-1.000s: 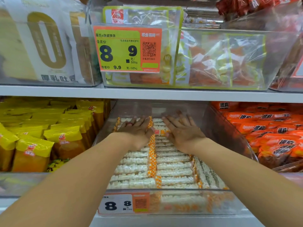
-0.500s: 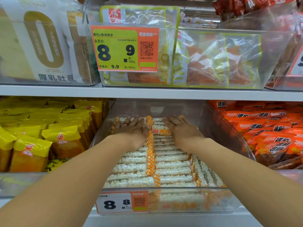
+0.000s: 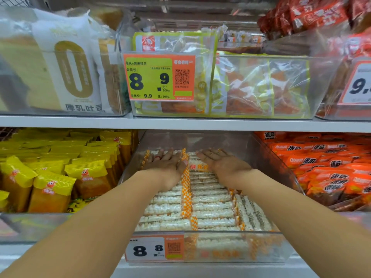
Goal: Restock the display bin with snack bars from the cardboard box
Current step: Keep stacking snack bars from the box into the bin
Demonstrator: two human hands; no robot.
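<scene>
- Head view: both hands reach deep into the clear display bin (image 3: pixel 285 245) on the lower shelf (image 3: pixel 60 255).
- The left hand (image 3: pixel 166 163) lies flat, fingers straight, pressing on the back rows of snack bars (image 3: pixel 210 209); a red ring shows on one finger.
- The right hand (image 3: pixel 222 162) lies flat beside it, fingers straight, also resting on the bars, holding nothing.
- The bars lie in two rows across the bin, with more standing on edge along the right wall.
- A price tag (image 3: pixel 154 249) reading 8.8 is on the bin's front.
- Yellow packets (image 3: pixel 52 183) sit to the left, orange packets (image 3: pixel 329 167) to the right.
</scene>
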